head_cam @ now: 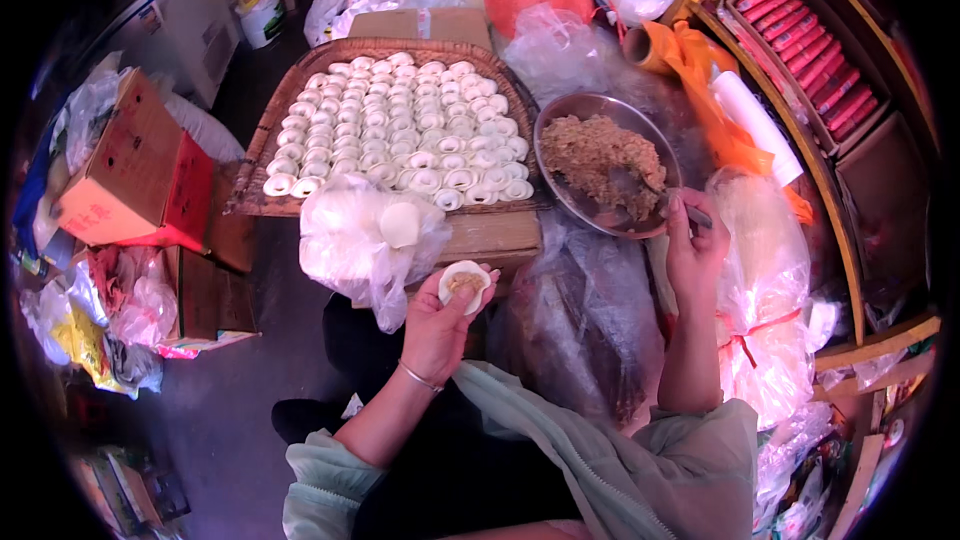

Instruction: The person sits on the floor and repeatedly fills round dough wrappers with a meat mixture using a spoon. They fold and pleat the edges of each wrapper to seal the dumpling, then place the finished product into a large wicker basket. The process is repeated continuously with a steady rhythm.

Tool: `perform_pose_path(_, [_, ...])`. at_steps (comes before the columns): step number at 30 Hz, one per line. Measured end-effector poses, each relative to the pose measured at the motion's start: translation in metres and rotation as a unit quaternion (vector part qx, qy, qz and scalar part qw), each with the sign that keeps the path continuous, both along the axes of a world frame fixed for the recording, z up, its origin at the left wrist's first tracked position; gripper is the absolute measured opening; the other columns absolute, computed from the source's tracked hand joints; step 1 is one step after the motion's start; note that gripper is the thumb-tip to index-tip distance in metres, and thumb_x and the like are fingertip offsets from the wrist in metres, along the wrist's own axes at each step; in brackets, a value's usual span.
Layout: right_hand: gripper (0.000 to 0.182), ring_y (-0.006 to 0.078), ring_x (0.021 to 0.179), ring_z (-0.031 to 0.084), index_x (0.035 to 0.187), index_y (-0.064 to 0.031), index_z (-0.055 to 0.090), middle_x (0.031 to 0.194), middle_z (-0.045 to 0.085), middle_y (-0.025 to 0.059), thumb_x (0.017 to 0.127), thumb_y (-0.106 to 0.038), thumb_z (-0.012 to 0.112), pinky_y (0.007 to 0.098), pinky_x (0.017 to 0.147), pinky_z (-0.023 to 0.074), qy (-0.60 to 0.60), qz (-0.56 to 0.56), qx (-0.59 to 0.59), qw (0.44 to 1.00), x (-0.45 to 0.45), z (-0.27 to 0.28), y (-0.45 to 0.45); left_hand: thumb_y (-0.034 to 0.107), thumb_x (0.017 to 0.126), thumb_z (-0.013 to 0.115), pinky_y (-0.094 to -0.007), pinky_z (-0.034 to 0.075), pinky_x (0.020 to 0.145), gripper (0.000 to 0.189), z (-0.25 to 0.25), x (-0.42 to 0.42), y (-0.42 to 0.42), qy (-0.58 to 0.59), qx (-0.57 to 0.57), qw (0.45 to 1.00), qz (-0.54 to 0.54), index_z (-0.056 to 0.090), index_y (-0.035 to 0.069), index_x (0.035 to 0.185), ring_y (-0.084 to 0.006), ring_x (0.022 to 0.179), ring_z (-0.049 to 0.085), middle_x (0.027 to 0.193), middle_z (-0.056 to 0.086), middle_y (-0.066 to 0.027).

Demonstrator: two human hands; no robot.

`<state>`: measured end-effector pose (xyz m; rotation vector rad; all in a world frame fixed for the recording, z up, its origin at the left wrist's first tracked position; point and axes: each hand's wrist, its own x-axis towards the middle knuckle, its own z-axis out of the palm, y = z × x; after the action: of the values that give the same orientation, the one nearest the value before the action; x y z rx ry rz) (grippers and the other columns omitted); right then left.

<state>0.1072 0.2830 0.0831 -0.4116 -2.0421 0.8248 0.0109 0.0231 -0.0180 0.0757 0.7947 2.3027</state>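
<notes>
My left hand (446, 315) holds a round dumpling wrapper (477, 304) with minced filling on it, the thumb lying over the filling. On the right, my right hand (694, 229) grips the handle of a metal utensil (699, 217), whose other end rests in the filling. That minced filling (592, 154) lies in a steel bowl (546, 187). Rows of folded dumplings (401, 116) cover a woven tray (259, 157) beyond my hands. A clear plastic bag (337, 229) with a pale wrapper (400, 225) on top lies at the tray's near edge.
Cardboard boxes (142, 157) and plastic bags stand at the left. Under the tray is a cardboard box (491, 236). A wrapped bundle (761, 262) lies right of my right arm, near a white roll (757, 127). A shelf (840, 217) holds a box of red packets (810, 52).
</notes>
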Motion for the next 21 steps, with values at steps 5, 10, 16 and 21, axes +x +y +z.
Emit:
perform_pose_path(5, [0.008, 0.0236, 0.064, 0.063, 0.089, -0.0013, 0.062, 0.079, 0.064, 0.0148, 0.082, -0.005, 0.063, 0.0313, 0.057, 0.0483, -0.073, -0.08, 0.116, 0.987, -0.008, -0.008, 0.038, 0.011, 0.094, 0.049, -0.0376, 0.048, 0.095, 0.026, 0.004, -0.001, -0.002, -0.019, 0.024, 1.0, -0.006, 0.049, -0.005, 0.115, -0.0313, 0.111, 0.055, 0.119, 0.055, -0.0198])
perform_pose_path(10, [0.006, 0.0255, 0.059, 0.062, 0.086, -0.0017, 0.063, 0.077, 0.065, 0.0134, 0.08, -0.003, 0.063, 0.0325, 0.055, 0.0486, -0.081, -0.061, 0.135, 0.986, -0.023, -0.041, 0.056, 0.01, 0.095, 0.046, -0.0411, 0.044, 0.099, 0.03, 0.003, -0.007, -0.006, -0.077, 0.092, 0.993, -0.016, 0.046, -0.006, 0.12, -0.0342, 0.116, 0.051, 0.124, 0.051, -0.0222])
perform_pose_path(16, [0.025, 0.0221, 0.08, 0.058, 0.098, -0.0017, 0.058, 0.083, 0.059, 0.0104, 0.076, -0.003, 0.068, 0.0317, 0.072, 0.0475, -0.042, -0.131, 0.211, 0.968, -0.02, -0.022, 0.038, 0.009, 0.095, 0.045, -0.0413, 0.042, 0.101, 0.031, -0.001, -0.006, -0.015, -0.049, 0.079, 0.996, -0.002, 0.047, -0.006, 0.121, -0.0339, 0.119, 0.049, 0.125, 0.051, -0.0216])
perform_pose_path(21, [0.015, 0.0237, 0.073, 0.056, 0.08, -0.0046, 0.06, 0.077, 0.057, 0.0075, 0.07, -0.002, 0.07, 0.0342, 0.066, 0.045, -0.028, 0.058, 0.199, 0.978, -0.017, -0.009, -0.038, 0.01, 0.095, 0.046, -0.0403, 0.042, 0.1, 0.031, 0.005, -0.003, -0.014, -0.068, 0.114, 0.991, -0.011, 0.047, -0.005, 0.122, -0.0321, 0.118, 0.05, 0.123, 0.053, -0.0197])
